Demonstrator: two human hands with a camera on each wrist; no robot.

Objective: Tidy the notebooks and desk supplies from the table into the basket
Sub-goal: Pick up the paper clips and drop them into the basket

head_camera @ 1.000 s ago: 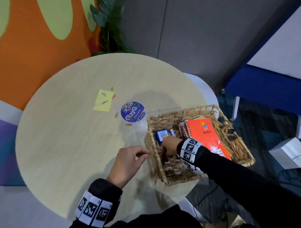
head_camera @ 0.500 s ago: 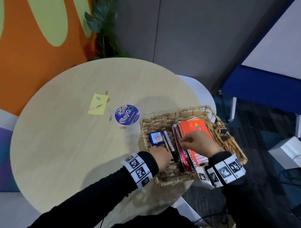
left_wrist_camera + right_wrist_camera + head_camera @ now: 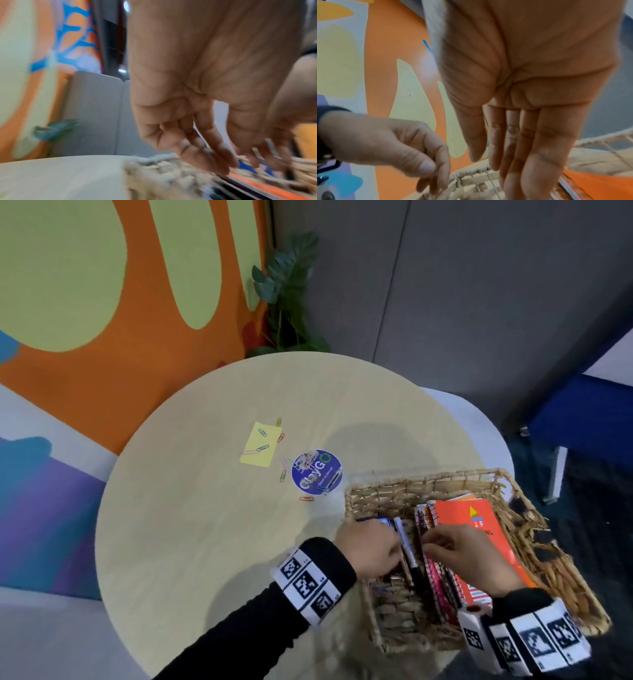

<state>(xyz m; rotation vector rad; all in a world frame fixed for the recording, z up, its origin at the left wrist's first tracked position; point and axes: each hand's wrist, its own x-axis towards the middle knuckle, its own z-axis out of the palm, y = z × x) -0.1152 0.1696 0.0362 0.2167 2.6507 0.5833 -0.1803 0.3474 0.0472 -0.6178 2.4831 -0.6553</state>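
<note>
The wicker basket [image 3: 428, 477] stands at the table's right edge. It holds an orange notebook [image 3: 479, 515], pink spiral notebooks [image 3: 436, 580] on edge, a marker [image 3: 409, 549] and a small blue device [image 3: 383, 522]. My left hand [image 3: 380, 546] reaches into the basket's left part. Its fingers hang loosely curled in the blurred left wrist view, and I see nothing held in them. My right hand [image 3: 442, 546] lies over the notebooks, its straight fingers [image 3: 513, 148] pointing down at them. Left on the table are a yellow sticky note [image 3: 258, 448], a round blue sticker [image 3: 317, 471] and several paper clips [image 3: 306, 498].
The round table [image 3: 205, 542] has bare wood to the left of the basket. A potted plant [image 3: 287, 296] stands behind it by the orange wall. Part of the basket overhangs the table's right edge, near a white seat [image 3: 479, 433] and dark floor.
My left hand, which pinched a clip beside the basket, has moved into its left part. My right hand went from that part over to the notebooks.
</note>
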